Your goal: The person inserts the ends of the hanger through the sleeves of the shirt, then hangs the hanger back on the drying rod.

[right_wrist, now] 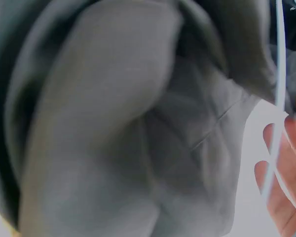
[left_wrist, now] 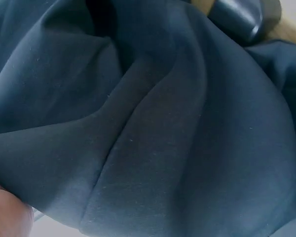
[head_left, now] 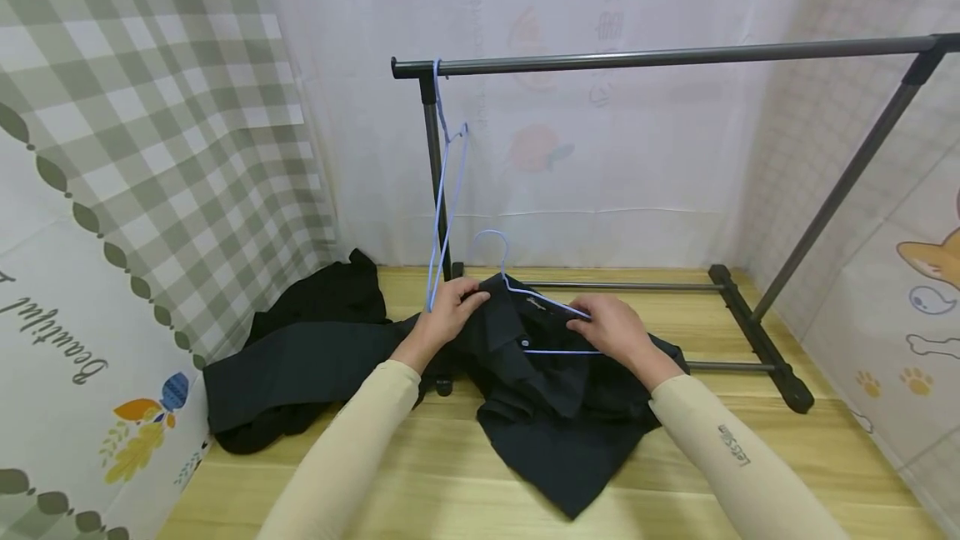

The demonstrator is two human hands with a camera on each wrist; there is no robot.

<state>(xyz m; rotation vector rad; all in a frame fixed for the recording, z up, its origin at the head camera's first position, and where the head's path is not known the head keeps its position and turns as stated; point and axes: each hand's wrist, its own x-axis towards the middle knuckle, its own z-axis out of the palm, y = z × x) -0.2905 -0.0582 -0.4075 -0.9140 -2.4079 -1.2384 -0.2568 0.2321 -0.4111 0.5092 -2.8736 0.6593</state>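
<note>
A black collared shirt (head_left: 540,432) lies bunched on the wooden table, its collar towards the rack. The pale blue wire hanger (head_left: 545,300) is partly inside its neck, hook upward; the bottom bar crosses below the collar. At the shirt's left shoulder my left hand (head_left: 447,312) pinches the cloth, thumb on top. My right hand (head_left: 613,330) grips the shirt's right side beside the hanger's arm. In the right wrist view the hanger wire (right_wrist: 280,98) passes in front of the fingers (right_wrist: 276,173). Cloth (left_wrist: 138,128) fills most of the left wrist view and hides most fingers.
A dark metal clothes rack (head_left: 637,59) stands behind the shirt, its foot (head_left: 761,340) on the right. Another blue hanger (head_left: 441,215) hangs from its left end. More black clothing (head_left: 300,365) is heaped at the left, beside a checked curtain (head_left: 165,107).
</note>
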